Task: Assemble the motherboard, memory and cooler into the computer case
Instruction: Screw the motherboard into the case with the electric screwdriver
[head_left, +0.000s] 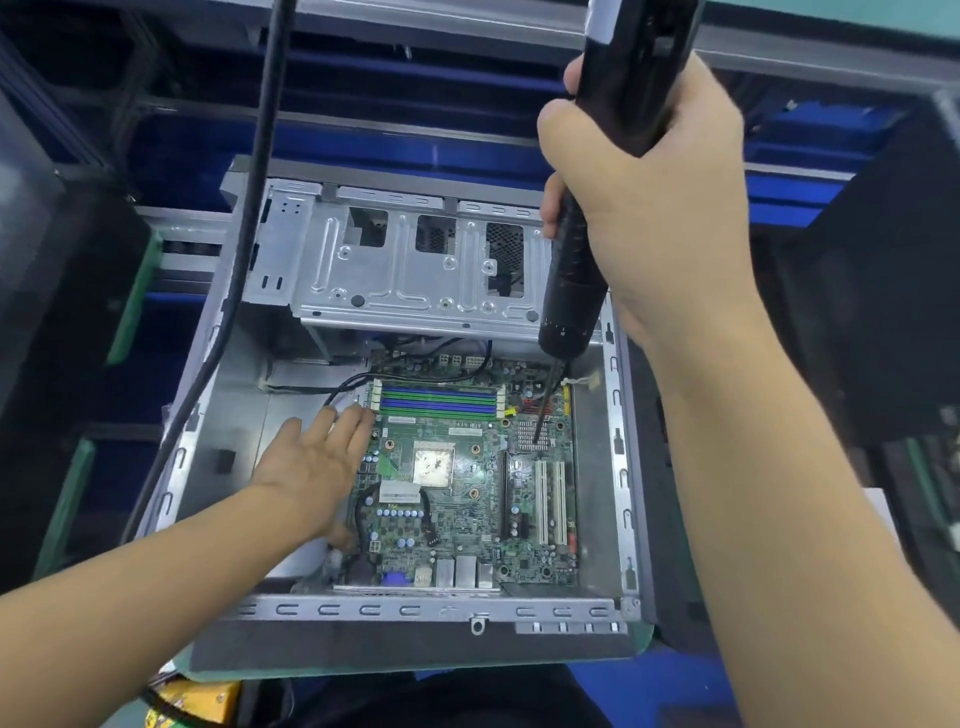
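Motherboard (467, 519) edge under left hand (311, 467) fingers (355, 422); screwdriver (571, 270) above.

A green mat (643, 635) is laid on a blue table (675, 693). Behind it, blue shelving (363, 137) is framed by grey metal rails (467, 23). A teal wall (883, 21) is seen at the upper right.

Black hanging cable (260, 156), blue rack (363, 137), green mat (249, 675)

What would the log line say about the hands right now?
left hand: flat on motherboard edge | right hand: holding electric screwdriver, bit pointing down at board | motherboard: lying inside computer case
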